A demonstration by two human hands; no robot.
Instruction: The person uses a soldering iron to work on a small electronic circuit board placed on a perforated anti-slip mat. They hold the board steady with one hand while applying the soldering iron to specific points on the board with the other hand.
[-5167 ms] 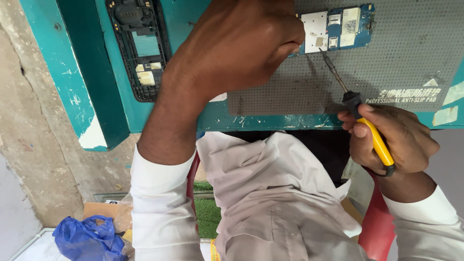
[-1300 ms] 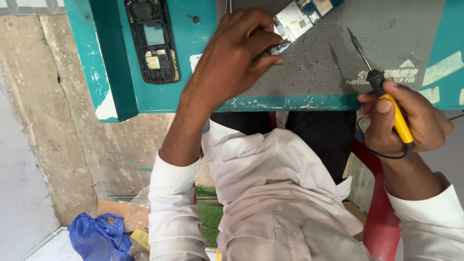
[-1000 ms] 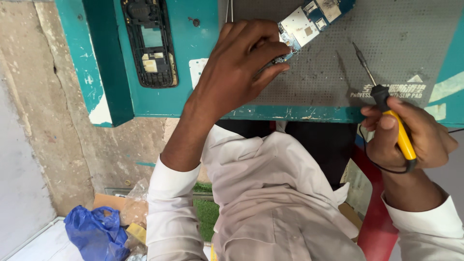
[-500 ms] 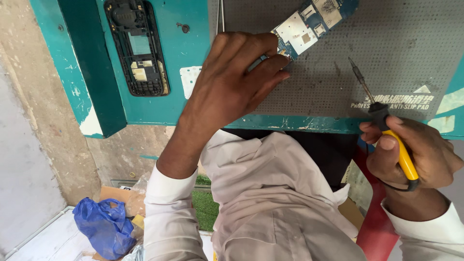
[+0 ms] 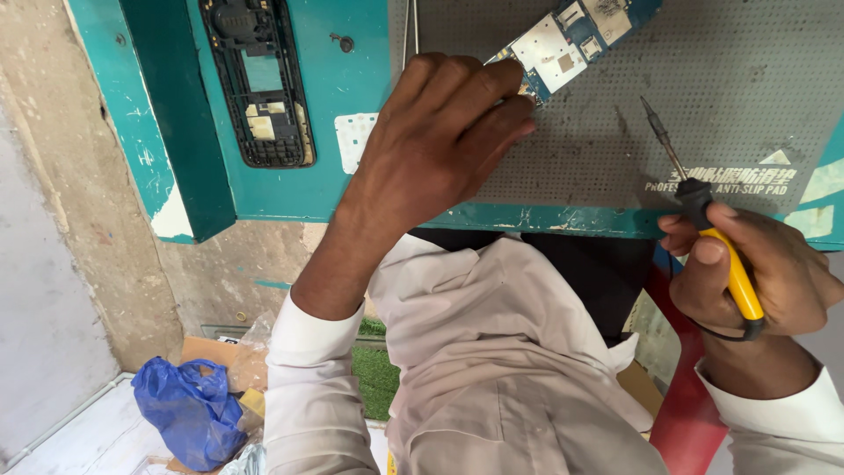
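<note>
Pinning a blue circuit board [image 5: 571,35] to the grey anti-slip mat [image 5: 730,79] with the left hand [image 5: 440,145], fingers curled down on its near end.

Gripping a yellow-handled soldering iron [image 5: 716,237] in the right hand [image 5: 756,281], fingers wrapped shut round the handle, tip hovering over the mat right of the board. Risking a burnt fingertip or scorched mat should the tip drift; risking a skidding board under slack pressure. Showing, against half a second ago, a slightly lower board and iron in frame, grips unchanged. Lying apart on the teal bench [image 5: 352,79]: a black phone frame [image 5: 259,79].
</note>
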